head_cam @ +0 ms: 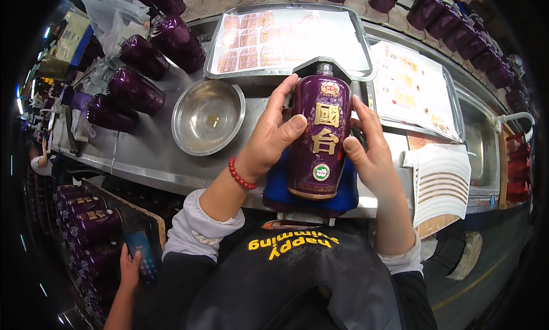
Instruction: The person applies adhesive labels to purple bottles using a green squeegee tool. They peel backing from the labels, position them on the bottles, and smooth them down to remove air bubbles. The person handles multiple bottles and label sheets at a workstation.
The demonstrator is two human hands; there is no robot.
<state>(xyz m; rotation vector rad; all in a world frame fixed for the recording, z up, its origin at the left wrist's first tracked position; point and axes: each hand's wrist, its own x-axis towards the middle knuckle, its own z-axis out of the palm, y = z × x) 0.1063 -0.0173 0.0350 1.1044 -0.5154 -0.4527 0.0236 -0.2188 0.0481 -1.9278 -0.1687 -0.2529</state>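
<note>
A purple glossy bottle (pixel 319 158) with raised gold characters and small emblems lies face up before me, its bare glass neck pointing away, over a blue padded rest (pixel 279 188). My left hand (pixel 272 137) is at its left side, the thumb on the edge of the bottle. Along the right side is my right hand (pixel 371 145), with fingers and thumb spread against or very near the glass. Behind the bottle's shoulders is a dark angular support (pixel 343 71). A round steel bowl (pixel 182 128) to the left has a gold character piece (pixel 213 120) in it.
Metal trays hold sheets of gold decals (pixel 248 38) and coloured decals (pixel 403 81). Curved strips on white backing (pixel 444 180) lie at right. More purple bottles (pixel 135 90) stand at left and along the far conveyor. Another person's hand (pixel 130 265) holds a phone (pixel 141 253) at lower left.
</note>
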